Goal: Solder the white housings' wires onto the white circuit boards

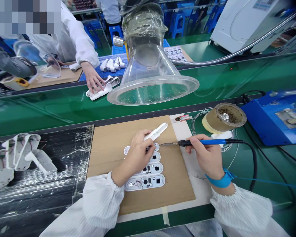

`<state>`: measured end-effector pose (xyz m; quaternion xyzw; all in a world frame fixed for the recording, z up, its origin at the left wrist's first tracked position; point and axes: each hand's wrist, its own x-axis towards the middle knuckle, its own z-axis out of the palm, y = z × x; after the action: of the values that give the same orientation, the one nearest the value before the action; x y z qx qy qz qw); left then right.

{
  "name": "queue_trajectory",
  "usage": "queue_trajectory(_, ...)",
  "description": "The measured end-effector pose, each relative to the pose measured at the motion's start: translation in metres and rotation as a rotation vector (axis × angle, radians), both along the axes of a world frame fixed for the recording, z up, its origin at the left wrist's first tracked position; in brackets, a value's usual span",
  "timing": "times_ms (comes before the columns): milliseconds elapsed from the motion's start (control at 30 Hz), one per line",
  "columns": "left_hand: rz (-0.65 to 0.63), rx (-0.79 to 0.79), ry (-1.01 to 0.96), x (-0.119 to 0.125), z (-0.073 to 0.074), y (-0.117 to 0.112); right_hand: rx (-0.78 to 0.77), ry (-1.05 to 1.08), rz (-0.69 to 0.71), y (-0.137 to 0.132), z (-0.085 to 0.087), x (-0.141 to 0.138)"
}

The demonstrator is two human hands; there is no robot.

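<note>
Right hand [208,156] grips iron [202,142]; left hand [138,152] pinches white casing [157,130], partly hiding top board [156,146]. Pot [209,122] beyond right grip holds solder dross.

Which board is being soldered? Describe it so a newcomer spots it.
On the brown cardboard mat lies a column of four white oblong boards. It is the top board, under the left hand gripping a white casing; only it faces the right hand's soldering iron tip.

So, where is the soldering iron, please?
Head view, right of centre: the right hand holds the soldering iron, tip near the left hand's white part.
</note>
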<state>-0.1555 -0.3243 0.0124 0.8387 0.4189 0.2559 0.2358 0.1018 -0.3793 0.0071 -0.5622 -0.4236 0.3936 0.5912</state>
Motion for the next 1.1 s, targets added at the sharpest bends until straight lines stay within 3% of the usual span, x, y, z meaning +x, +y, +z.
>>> queue_trajectory(300, 0.033, -0.067, -0.029, 0.0, 0.001, -0.002, 0.012, 0.033, 0.008, 0.0, -0.005, 0.001)
queue_trajectory(1100, 0.049, 0.077, 0.03, 0.003, -0.007, -0.001, -0.02, -0.044, 0.057, 0.0, 0.003, -0.012)
